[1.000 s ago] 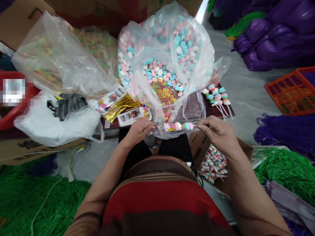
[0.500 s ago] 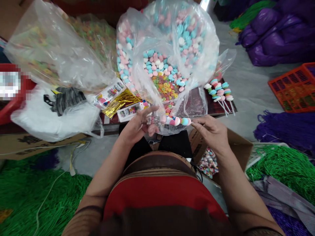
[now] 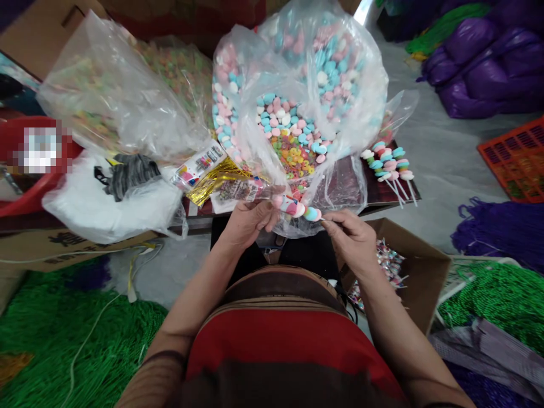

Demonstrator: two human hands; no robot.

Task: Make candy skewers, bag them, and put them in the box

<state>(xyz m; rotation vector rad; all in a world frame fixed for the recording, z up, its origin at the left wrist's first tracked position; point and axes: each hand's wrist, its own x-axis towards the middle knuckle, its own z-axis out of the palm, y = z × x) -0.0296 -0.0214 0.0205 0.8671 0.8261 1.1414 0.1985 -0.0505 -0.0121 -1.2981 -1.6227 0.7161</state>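
A candy skewer of pink, white, blue and green pieces lies across the front of my body, tilted slightly down to the right. Over its left part sits a clear printed wrapper. My left hand pinches the left end of this wrapper, its fingertips partly hidden. At the other end, my right hand grips the thin stick between thumb and fingers. Just left of the skewer, a stack of printed wrappers rests on the table edge, beside gold twist ties.
Large clear bags of marshmallows and ring candies stand behind my hands. Several bare candy skewers lie at the table's right corner. Below right, a cardboard box holds wrapped candies. A red basin is at left.
My left hand's spread fingers have closed on the wrapper's end. The skewer has tilted, its stick end lower. The view has shifted, showing more of the box.
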